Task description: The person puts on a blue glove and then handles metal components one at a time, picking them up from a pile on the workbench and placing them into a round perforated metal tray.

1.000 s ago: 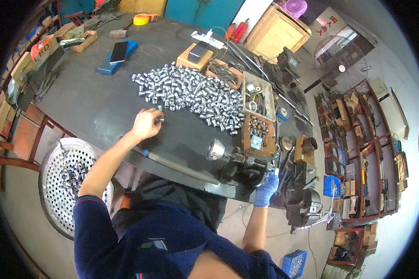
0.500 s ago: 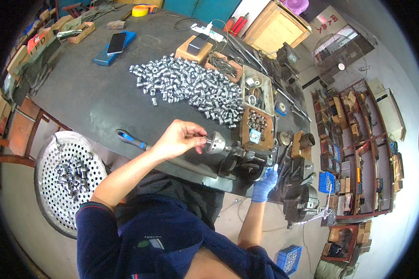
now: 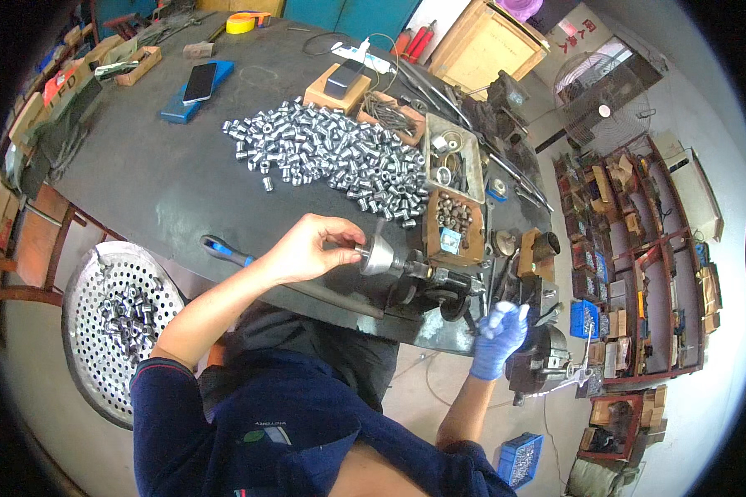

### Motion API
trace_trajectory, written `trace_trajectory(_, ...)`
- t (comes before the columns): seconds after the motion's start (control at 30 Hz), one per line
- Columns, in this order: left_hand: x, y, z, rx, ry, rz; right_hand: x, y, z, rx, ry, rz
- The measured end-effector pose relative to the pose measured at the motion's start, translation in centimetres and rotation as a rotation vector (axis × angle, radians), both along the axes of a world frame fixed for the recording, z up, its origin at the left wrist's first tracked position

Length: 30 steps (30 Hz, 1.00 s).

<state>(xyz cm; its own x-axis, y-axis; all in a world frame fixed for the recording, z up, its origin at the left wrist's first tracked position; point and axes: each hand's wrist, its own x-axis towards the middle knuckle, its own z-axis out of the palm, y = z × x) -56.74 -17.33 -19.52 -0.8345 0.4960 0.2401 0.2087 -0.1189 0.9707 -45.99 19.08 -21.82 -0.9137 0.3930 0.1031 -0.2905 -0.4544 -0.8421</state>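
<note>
My bare left hand [image 3: 311, 247] pinches a small metal piece at the mouth of a round steel chuck [image 3: 379, 255]. Thumb and fingertips cover most of that piece, so its exact kind is hidden. The chuck belongs to a dark bench-mounted machine [image 3: 427, 286] at the near edge of the workbench. To the right of this machine is my right hand [image 3: 499, 333], in a thin blue glove. Its fingers are loosely bent, with nothing visible in them. A large pile of short shiny metal sleeves [image 3: 331, 153] lies beyond my left hand.
A perforated metal tray [image 3: 83, 348] with sleeves stands at lower left. A blue-handled tool [image 3: 224, 248] lies near the bench edge. Beyond the machine are a wooden box of small parts [image 3: 454, 248] and a grey tray [image 3: 433, 157]. A dark vise-like machine [image 3: 543, 356] stands at right.
My right hand has come away from the machine's right end, moving right and slightly nearer me. My left hand stays at the chuck, whose face looks turned or blurred compared with before.
</note>
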Motion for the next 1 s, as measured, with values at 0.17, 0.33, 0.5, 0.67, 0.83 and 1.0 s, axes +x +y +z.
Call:
trace_trajectory(0.17,0.3,0.7,-0.7,0.072,-0.168,0.003,-5.3,1.6,2.3,-0.175,0.183,0.233)
trace_trajectory(0.33,0.0,0.8,-0.6,0.068,-0.142,0.001,-7.6,1.8,1.8,-0.219,0.211,0.228)
trace_trajectory(0.5,0.5,1.0,-0.5,0.056,-0.141,0.024,-6.9,1.5,1.4,-0.259,0.223,0.163)
trace_trajectory(0.67,1.5,2.7,-0.6,0.091,-0.304,0.21,-5.3,0.3,1.4,-0.338,0.255,0.111)
trace_trajectory(0.83,1.6,3.4,-1.0,0.092,-0.127,0.335,-2.4,-0.8,1.7,-0.156,0.309,0.042)
trace_trajectory(1.0,2.0,3.7,-1.6,0.077,-0.021,0.375,-2.0,-0.5,1.4,-0.121,0.277,0.106)
